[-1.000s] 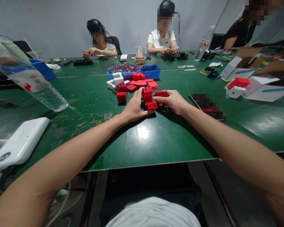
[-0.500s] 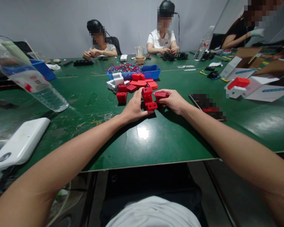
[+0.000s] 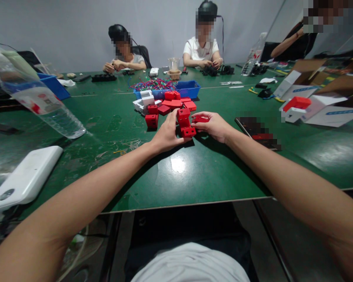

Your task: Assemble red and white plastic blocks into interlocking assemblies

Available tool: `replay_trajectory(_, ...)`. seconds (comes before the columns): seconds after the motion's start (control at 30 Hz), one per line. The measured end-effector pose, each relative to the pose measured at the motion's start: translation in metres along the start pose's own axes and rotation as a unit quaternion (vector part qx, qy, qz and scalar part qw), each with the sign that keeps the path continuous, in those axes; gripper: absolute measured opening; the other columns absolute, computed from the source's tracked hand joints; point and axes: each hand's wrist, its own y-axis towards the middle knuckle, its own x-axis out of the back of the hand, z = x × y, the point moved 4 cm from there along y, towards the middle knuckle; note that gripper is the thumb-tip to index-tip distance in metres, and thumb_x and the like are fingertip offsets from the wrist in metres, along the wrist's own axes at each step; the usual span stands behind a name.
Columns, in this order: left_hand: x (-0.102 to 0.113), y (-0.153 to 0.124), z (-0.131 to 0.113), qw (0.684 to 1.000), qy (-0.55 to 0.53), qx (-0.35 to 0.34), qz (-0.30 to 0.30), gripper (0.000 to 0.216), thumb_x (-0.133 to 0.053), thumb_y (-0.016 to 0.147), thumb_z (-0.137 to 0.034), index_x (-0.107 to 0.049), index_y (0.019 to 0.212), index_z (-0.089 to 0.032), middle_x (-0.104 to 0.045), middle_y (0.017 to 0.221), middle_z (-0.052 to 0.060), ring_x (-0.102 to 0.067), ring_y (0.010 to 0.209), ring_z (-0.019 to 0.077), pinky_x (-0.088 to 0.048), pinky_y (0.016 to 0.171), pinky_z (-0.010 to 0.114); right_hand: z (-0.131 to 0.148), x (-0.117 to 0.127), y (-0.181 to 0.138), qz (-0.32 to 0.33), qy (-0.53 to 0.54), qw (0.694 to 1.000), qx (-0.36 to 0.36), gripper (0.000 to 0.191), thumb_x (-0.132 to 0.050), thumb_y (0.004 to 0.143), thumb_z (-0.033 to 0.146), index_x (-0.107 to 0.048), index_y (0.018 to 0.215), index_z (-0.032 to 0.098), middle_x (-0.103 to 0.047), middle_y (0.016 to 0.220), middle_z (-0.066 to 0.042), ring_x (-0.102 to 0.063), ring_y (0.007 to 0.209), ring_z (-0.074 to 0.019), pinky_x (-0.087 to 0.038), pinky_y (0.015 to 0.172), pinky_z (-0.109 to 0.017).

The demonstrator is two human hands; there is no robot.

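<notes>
My left hand (image 3: 166,135) grips the side of a short stack of red plastic blocks (image 3: 184,122) standing on the green table (image 3: 176,168). My right hand (image 3: 213,124) is closed on a flat red plastic piece (image 3: 199,119) held just right of the stack's middle. A lone red block (image 3: 151,120) stands left of my left hand. Behind the stack lies a pile of red pieces (image 3: 175,103) with a few white ones (image 3: 144,101).
A blue bin (image 3: 188,89) of coloured wires sits behind the pile. A water bottle (image 3: 38,102) and a white device (image 3: 23,178) lie at left. A dark phone (image 3: 257,129) and white boxes (image 3: 320,105) sit at right. Three people work at the far edge.
My right hand has turned the flat red piece and lowered it a little toward the stack. My left hand and the stack have stayed put.
</notes>
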Motion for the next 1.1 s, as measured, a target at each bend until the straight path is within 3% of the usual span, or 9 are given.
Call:
replay_trajectory(0.4, 0.001, 0.0, 0.0, 1.0, 0.0, 0.008, 0.008, 0.105, -0.082, 0.069, -0.043, -0.022, 0.149, -0.01, -0.038, 0.15, 0.027, -0.039, 0.143, 0.0378, -0.034, 0.12, 0.054, -0.005, 0.0, 0.004, 0.011, 0.069, 0.998, -0.009, 0.035, -0.087, 0.063, 0.008, -0.067, 0.09, 0.016, -0.072, 0.084, -0.001, -0.068, 0.071, -0.0097, -0.057, 0.069, -0.022)
replay_trajectory(0.53, 0.001, 0.001, -0.001, 1.0, 0.0, 0.004, 0.003, 0.102, -0.081, 0.07, -0.044, -0.023, 0.149, -0.013, -0.04, 0.15, 0.025, -0.04, 0.143, 0.0372, -0.035, 0.118, 0.056, 0.0, -0.002, 0.002, 0.028, 0.116, 0.993, -0.001, 0.034, -0.092, 0.063, 0.027, -0.068, 0.085, 0.016, -0.072, 0.086, 0.0, -0.065, 0.072, -0.008, -0.056, 0.065, -0.017)
replay_trajectory(0.7, 0.0, 0.0, -0.001, 1.0, 0.0, -0.004, -0.004, 0.102, -0.082, 0.07, -0.041, -0.024, 0.149, -0.012, -0.041, 0.149, 0.025, -0.042, 0.141, 0.0362, -0.036, 0.118, 0.055, 0.007, -0.003, 0.0, 0.014, 0.123, 0.992, -0.014, 0.036, -0.083, 0.073, 0.049, -0.066, 0.075, 0.017, -0.07, 0.079, -0.002, -0.063, 0.069, -0.0091, -0.057, 0.063, -0.018)
replay_trajectory(0.97, 0.001, 0.001, -0.003, 1.0, -0.006, 0.002, -0.001, 0.101, -0.083, 0.069, -0.039, -0.024, 0.147, -0.013, -0.042, 0.149, 0.024, -0.042, 0.141, 0.0357, -0.036, 0.118, 0.054, 0.011, -0.006, -0.004, -0.007, 0.13, 0.991, -0.031, 0.02, -0.071, 0.089, 0.032, -0.065, 0.075, 0.017, -0.069, 0.076, -0.002, -0.063, 0.068, -0.0093, -0.058, 0.069, -0.02)
replay_trajectory(1.1, 0.001, 0.002, -0.003, 1.0, -0.008, 0.004, 0.002, 0.1, -0.082, 0.069, -0.04, -0.025, 0.146, -0.013, -0.042, 0.148, 0.024, -0.043, 0.141, 0.0355, -0.037, 0.117, 0.055, 0.011, -0.005, -0.004, -0.012, 0.141, 0.989, -0.032, 0.015, -0.075, 0.084, 0.017, -0.066, 0.072, 0.016, -0.071, 0.08, -0.002, -0.065, 0.071, -0.0084, -0.059, 0.074, -0.02)
